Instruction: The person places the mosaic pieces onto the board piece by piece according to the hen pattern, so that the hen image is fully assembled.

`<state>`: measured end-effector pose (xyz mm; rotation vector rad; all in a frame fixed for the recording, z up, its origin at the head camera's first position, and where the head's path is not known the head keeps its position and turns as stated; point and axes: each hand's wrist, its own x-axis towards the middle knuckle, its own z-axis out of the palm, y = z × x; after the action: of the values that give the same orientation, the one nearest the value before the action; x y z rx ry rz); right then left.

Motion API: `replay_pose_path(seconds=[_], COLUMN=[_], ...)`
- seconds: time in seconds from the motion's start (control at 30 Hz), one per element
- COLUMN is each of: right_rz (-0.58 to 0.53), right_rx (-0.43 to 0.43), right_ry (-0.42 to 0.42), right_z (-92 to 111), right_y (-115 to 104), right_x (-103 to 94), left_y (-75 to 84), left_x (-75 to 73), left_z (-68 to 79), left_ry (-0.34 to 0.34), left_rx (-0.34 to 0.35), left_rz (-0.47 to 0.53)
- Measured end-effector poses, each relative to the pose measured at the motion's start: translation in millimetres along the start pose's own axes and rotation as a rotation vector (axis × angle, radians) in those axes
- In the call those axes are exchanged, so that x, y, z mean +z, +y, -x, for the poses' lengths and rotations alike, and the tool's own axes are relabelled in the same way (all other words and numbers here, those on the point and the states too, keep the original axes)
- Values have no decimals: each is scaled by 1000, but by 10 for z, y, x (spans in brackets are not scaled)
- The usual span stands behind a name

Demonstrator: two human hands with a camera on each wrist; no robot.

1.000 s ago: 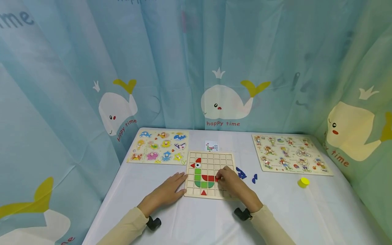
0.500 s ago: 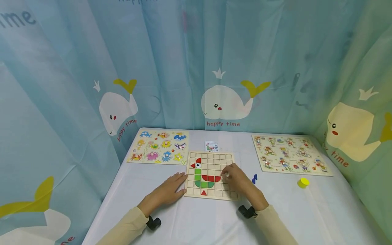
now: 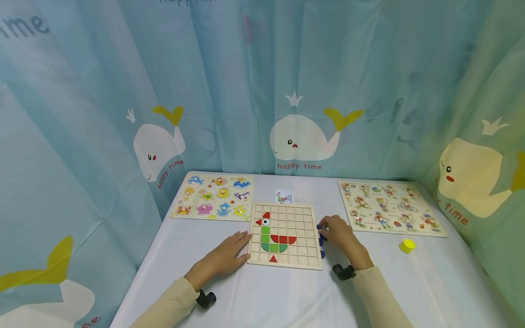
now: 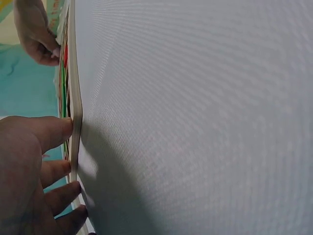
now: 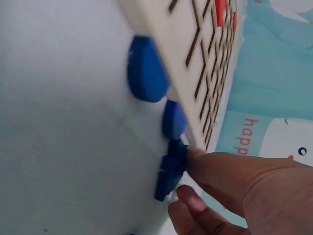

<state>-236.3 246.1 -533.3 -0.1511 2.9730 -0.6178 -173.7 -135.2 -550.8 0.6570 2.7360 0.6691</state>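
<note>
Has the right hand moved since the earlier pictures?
Yes, rightward: the right hand was over the board; now it's at the blue pieces beside the board's right edge.

Table [image 3: 287, 296]: white covering. Far left corner: sea-animal board [image 3: 214, 202], its pieces in place. Near far right corner: figure board [image 3: 371, 207], printed with people, set at an angle. Yellow cylinder [image 3: 407, 246] just off its near side, toward right edge. Beyond far edge: blue curtain [image 3: 229, 68], white whales [image 3: 305, 139], red "happy time" lettering.
</note>
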Motion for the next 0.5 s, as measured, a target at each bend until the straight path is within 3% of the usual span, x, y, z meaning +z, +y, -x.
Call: replay_pose_path(seconds=[0.5], right_rz=[-75], right_rx=[11], right_ry=[-42], right_z=[-138], right_y=[-11], right_x=[-13], left_y=[-4], left_x=[15], left_z=[-10], left_ry=[3], left_rx=[-5], left_rz=[-10])
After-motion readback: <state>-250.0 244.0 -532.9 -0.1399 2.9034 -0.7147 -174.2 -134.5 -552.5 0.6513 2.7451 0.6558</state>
